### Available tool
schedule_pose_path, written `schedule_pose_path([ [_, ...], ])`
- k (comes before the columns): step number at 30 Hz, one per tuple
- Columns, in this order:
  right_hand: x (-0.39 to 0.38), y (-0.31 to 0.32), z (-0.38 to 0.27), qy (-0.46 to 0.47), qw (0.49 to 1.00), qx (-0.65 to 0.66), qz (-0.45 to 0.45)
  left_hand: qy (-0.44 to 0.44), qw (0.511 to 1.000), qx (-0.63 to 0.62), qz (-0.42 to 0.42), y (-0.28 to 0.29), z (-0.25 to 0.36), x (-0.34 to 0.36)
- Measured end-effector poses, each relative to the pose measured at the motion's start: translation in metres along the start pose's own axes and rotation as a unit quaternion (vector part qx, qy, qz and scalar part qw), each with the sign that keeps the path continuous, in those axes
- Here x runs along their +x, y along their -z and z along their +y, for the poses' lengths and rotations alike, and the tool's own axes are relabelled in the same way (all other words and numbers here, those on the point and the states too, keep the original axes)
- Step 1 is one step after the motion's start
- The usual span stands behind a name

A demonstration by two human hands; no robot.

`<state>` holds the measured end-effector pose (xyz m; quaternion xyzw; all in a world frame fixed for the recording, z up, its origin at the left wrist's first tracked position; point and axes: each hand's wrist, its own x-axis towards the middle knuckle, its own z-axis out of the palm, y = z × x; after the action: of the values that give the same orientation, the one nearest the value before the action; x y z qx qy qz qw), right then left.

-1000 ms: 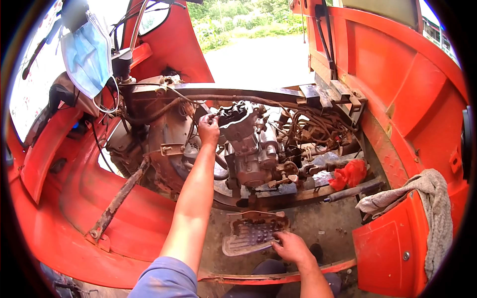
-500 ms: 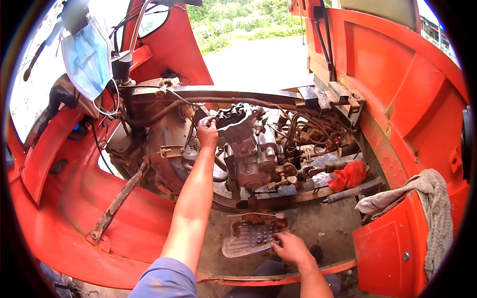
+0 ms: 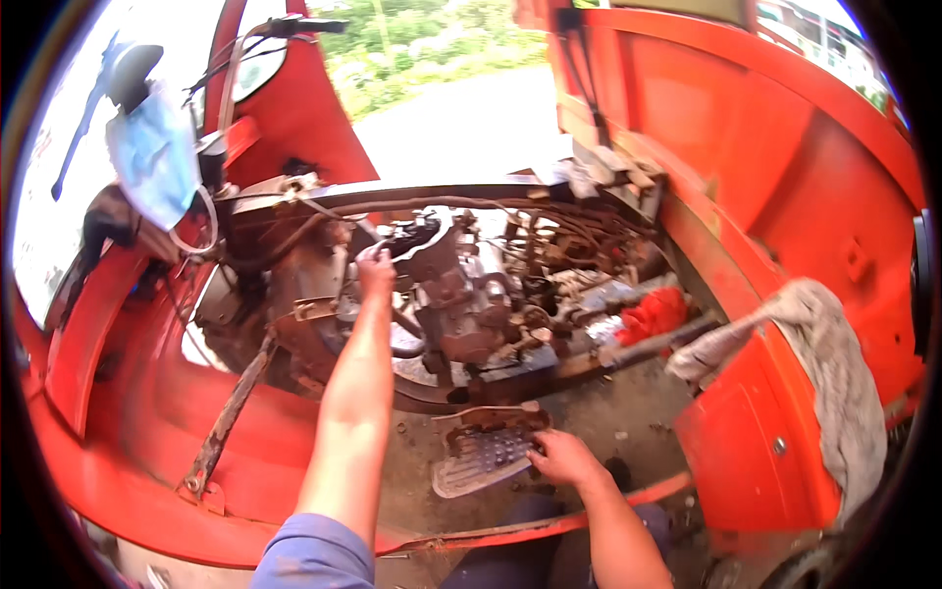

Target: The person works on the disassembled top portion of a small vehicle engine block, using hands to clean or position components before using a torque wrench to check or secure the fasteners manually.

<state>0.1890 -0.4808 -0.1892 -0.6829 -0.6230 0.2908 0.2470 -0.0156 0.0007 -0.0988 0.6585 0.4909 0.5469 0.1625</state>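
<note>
My left hand (image 3: 375,273) reaches to the left rim of a greasy metal engine (image 3: 461,309) whose top is open, with dark parts inside. Its fingers are pinched together at that rim; motion blur hides what is between them. Lower down, my right hand (image 3: 565,457) is at the right edge of a dirty metal plate (image 3: 478,473) with rows of raised bumps. The thumb and fingers are closed at this edge, and anything small in them is hidden.
A dark frame rail (image 3: 422,204) runs behind the engine. Cables and a red cloth or bag (image 3: 653,314) lie to its right. A grey towel (image 3: 834,393) hangs over a red panel (image 3: 751,442). At upper left hangs a blue face mask (image 3: 155,162). A rusty strut (image 3: 231,417) slants at left.
The whole view has shifted, so the engine and red body appear farther left and blurred. My left hand stays at the engine's rim and my right hand at the bumpy plate.
</note>
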Motion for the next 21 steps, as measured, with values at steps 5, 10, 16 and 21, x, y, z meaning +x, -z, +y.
schedule_pose_path([
  [5, -0.022, -0.005, -0.001, 0.094, 0.991, 0.067, 0.066, 0.148, 0.973, -0.177, -0.013, 0.045, -0.074, -0.042],
  [10, -0.176, 0.048, -0.033, 0.086, 0.948, 0.199, 0.231, 0.192, 0.949, -0.19, -0.166, 0.046, 0.081, -0.25],
  [16, -0.432, 0.017, -0.008, -0.077, 0.788, 0.542, 0.282, 0.095, 0.931, -0.065, -0.346, 0.102, 0.101, -0.412],
  [21, -0.633, -0.149, 0.096, -0.427, 0.603, 0.454, 0.498, 0.197, 0.87, -0.114, -0.438, 0.11, 0.032, -0.451],
])
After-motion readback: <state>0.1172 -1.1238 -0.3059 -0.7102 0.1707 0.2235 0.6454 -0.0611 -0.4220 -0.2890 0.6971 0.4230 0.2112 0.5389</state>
